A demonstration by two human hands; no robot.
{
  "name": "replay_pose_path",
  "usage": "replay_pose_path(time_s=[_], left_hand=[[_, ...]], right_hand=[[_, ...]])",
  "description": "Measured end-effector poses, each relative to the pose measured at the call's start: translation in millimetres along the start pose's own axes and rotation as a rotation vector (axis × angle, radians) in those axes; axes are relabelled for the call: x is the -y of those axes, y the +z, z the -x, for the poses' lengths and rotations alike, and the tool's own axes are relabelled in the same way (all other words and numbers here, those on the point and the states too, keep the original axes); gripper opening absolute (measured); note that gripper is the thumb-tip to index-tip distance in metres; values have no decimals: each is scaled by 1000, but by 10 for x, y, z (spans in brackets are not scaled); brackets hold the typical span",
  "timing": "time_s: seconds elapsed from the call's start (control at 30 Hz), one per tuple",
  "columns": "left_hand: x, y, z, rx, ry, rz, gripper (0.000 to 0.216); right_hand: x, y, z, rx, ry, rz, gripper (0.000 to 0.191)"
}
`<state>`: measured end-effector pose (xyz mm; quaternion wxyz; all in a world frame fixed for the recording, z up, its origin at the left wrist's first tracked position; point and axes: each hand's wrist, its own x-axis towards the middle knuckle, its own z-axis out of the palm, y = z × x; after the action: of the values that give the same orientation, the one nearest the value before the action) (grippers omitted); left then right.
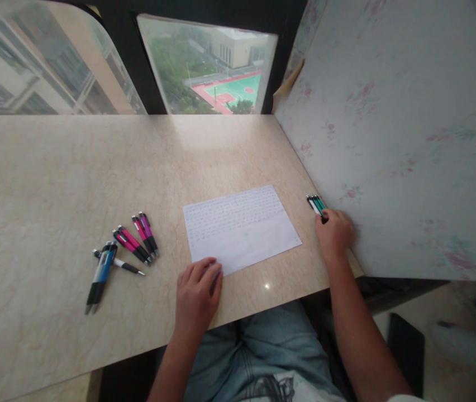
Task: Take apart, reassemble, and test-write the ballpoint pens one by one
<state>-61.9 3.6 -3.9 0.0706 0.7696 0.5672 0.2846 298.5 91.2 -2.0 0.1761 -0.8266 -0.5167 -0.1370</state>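
Note:
A white sheet of paper (242, 229) covered with lines of handwriting on its upper part lies slightly turned on the tabletop. My left hand (198, 287) rests on the sheet's near left corner, fingers loosely bent and lying on it, holding nothing. At the right edge of the table, beside the wall, several click pens (317, 203), green ones and a white one, lie side by side. My right hand (335, 231) is closed over their near ends, with fingertips against them; the palm side is hidden.
Left of the sheet lie pink and purple pens (135, 240), blue pens (101, 273) and a white pen (127, 266) partly under the blue ones. The marble-patterned table (53, 178) meets a flowered wall (389, 139) on the right and windows (204, 67) at the back.

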Motion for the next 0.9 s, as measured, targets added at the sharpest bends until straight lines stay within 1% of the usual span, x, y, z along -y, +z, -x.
replay_pose_path(time_s=[0.13,0.27,0.33,0.4,0.5,0.63,0.77,0.9], left_hand=[[-40,-19,19,26,-31,-19,16],[-100,-76,50,83,-75,-9,16],[-73,-128,59,76,-108,-14,20],[19,-213,62,-4,-185,-46,20],[265,-410,61,-153,-318,-136,19],[628,-714,80,-250,-466,-298,21],[848,-933,142,-264,-575,-429,22],[953,-1004,186,-175,-631,-492,27]], right_hand=[[59,-34,87,-28,-2,-80,27],[231,-76,324,-18,-137,-224,28],[356,-108,473,29,-219,-309,27],[487,-150,616,63,-269,-397,26],[652,-211,781,109,-310,-487,25],[748,-241,880,143,-331,-547,24],[741,-240,902,150,-326,-576,24],[729,-253,904,153,-314,-584,26]])
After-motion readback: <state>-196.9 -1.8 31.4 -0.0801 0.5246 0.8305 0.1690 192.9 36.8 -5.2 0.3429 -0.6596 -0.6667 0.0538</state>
